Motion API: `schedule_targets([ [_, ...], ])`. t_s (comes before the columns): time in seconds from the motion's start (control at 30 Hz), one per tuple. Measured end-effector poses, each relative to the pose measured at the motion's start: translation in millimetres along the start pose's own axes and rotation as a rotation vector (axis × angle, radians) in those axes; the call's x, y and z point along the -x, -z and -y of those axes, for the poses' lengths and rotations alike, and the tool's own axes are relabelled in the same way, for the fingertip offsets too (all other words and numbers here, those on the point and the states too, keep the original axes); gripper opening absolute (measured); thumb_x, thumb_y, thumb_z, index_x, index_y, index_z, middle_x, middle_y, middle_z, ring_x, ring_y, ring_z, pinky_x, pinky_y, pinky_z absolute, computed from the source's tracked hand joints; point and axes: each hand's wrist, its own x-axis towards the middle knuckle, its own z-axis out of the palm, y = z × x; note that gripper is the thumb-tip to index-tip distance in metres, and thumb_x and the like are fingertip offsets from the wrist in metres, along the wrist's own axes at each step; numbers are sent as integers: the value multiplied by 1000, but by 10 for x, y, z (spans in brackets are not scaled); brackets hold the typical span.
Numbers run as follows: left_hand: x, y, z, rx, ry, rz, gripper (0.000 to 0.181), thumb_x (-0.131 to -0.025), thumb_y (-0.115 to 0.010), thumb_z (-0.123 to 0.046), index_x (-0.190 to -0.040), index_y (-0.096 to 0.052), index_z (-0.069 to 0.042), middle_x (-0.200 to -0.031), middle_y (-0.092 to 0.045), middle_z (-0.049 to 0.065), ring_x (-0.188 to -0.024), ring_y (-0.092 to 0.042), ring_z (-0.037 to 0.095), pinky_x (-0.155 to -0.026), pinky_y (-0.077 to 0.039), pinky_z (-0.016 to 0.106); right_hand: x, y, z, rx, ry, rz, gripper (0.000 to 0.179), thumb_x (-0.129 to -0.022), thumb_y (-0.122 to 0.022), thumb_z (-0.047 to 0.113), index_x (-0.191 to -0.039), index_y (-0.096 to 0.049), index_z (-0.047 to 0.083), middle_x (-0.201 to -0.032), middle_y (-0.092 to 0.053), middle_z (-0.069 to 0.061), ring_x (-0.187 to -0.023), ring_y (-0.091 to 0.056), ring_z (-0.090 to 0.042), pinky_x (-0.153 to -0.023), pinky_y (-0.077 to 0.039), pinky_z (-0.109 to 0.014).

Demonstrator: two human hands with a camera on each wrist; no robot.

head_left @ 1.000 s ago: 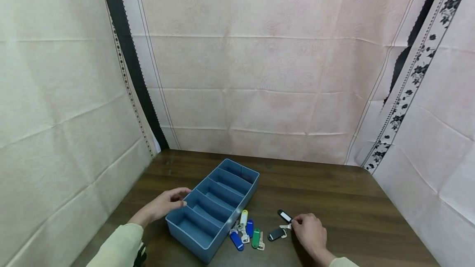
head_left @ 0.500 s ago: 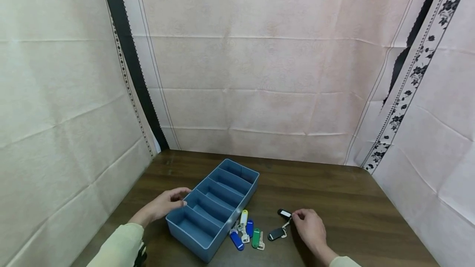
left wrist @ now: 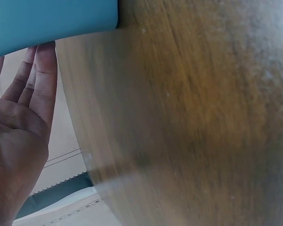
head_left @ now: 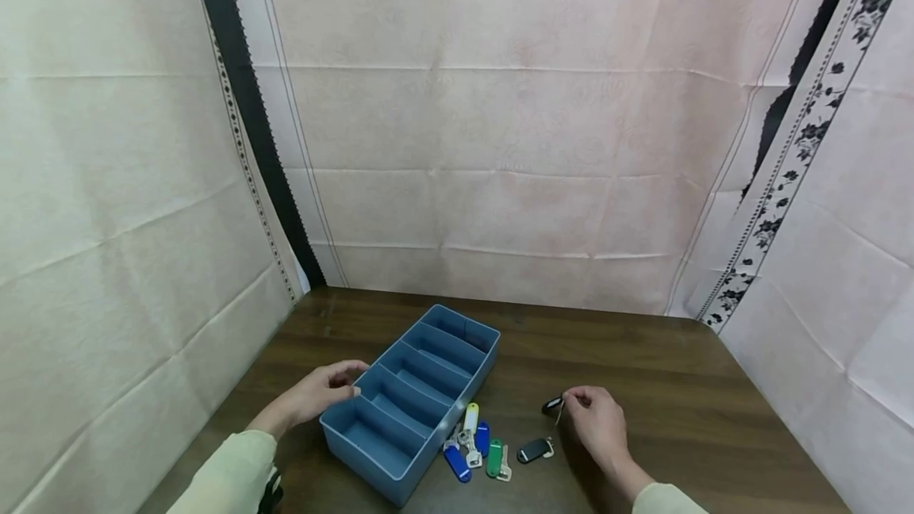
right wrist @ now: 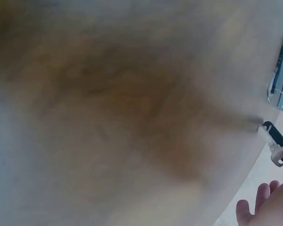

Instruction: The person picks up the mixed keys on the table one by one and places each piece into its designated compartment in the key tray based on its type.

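A blue organizer box (head_left: 360, 462) with several compartments stands slanted on the wooden table. My left hand (head_left: 307, 397) rests at its left long side, and in the left wrist view the nearly straight fingers (left wrist: 46, 77) touch the box wall. To the right of the box, my right hand (head_left: 598, 427) pinches a key with a black tag (head_left: 552, 404), the tag pointing left. The right wrist view shows that metal key (right wrist: 280, 155) hanging beside its tag near the fingertips. Another black key tag (head_left: 533, 450) with its key lies just below on the table.
Keys with a green tag (head_left: 494, 458), a yellow tag (head_left: 471, 417) and blue tags (head_left: 457, 463) lie clustered against the box's right side. Pale cloth (head_left: 500, 141) hangs behind the brown table (head_left: 664, 387) and on both sides.
My right hand has drawn slightly up and away from the front, lifting the pinched key and its black tag apart from the other black-tagged key. The left hand and the box stay put.
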Motion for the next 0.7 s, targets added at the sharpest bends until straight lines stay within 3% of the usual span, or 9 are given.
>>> schedule_targets([
  [0.7,26,-6,2,14,11,-11,40,-96,-65,-28,-135,-58,-20,-119,-60,5,-108,-54,25,-90,-47,50,-114,-68,298,-85,-4,35,11,-93,-68,22,-90,-76,14,-104,-67,-6,-97,-63,-23,-84,-47,-46],
])
